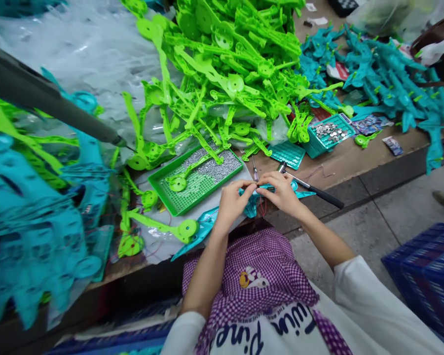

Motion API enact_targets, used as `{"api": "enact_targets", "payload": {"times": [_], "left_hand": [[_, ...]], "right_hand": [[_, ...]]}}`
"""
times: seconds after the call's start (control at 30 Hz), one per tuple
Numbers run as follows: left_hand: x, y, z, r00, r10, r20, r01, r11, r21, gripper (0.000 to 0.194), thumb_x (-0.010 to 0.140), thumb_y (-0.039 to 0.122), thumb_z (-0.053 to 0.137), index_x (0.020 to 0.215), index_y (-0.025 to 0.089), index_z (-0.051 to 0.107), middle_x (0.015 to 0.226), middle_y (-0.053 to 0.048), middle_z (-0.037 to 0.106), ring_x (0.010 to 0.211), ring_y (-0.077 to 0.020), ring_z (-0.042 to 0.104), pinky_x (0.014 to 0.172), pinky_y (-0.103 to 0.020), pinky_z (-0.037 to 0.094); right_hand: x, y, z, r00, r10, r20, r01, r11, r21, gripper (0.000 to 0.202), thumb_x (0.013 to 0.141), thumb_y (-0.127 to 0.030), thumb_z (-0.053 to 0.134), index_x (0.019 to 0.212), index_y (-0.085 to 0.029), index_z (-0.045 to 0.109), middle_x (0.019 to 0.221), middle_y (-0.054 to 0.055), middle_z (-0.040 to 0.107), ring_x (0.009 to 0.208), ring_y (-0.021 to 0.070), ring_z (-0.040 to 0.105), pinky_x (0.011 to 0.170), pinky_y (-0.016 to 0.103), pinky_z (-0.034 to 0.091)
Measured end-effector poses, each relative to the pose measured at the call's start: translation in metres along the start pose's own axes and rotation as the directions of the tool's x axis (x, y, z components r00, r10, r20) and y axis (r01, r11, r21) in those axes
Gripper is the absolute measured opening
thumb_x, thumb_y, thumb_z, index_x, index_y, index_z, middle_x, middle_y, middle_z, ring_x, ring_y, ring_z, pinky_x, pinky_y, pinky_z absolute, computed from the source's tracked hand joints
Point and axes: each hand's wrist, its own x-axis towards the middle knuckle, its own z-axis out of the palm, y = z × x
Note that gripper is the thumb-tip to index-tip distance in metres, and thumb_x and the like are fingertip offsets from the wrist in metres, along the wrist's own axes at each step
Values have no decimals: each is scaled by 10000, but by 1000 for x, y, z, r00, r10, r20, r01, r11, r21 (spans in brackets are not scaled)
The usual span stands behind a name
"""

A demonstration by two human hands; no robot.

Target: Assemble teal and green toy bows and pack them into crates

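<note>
- Long, pointed turquoise plastic part (203,224): smooth, glossy, with bright highlights.
- Piled lime-green plastic arms with round ends (235,84): smooth, low sheen.
- Shallow rectangular green plastic tray (173,209): patterned floor, satin finish; small grey pieces (222,165) inside look metallic.
- Round silver discs (331,132): metallic, shiny.
- Clear plastic bags (77,44): crinkled, glossy.
- Black-handled hammer (329,196): matt grip, bright metal shaft.
- Purple-and-white checked cloth apron (244,256): matt, creased.
- Brown tabletop (355,160): matt; material cannot be confirmed.
- Blue slotted plastic crate (425,266): low sheen.
</note>
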Motion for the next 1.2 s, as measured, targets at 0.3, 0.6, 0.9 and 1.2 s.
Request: {"api": "enact_targets", "payload": {"times": [0.3,0.6,0.9,1.2], "left_hand": [[10,-6,6,993,-116,-35,116,993,2,208,890,343,568,832,183,688,788,-8,711,784,-175,625,804,-295,446],[18,-16,11,978,-154,140,181,962,-203,391,912,528,525,710,194,550,664,17,534,654,-137,489,624,-257,423],[16,-15,7,955,-108,277,210,904,-373,540,826,729,513,723,201,566,707,-8,555,708,-153,518,724,-301,466],[18,-19,9,957,-171,233,269,819,-507,567,711,739,663,669,182,562,652,14,515,673,-137,461,684,-279,404]], "right_hand": [[12,1,-4,996,-80,42,79,997,20,261,980,-428,527,1027,-259,721,1131,53,713,1099,231,621,955,415,298],[24,18,-4,972,-228,53,214,959,186,277,965,-435,541,1071,-250,718,1134,75,700,1116,233,623,993,431,429],[30,25,8,943,-332,1,316,896,312,382,981,-507,463,1063,-256,739,1087,79,714,1024,198,663,927,378,541],[35,19,13,939,-328,-102,339,835,434,308,962,-473,536,950,-212,700,925,55,707,908,173,663,838,340,546]]}}
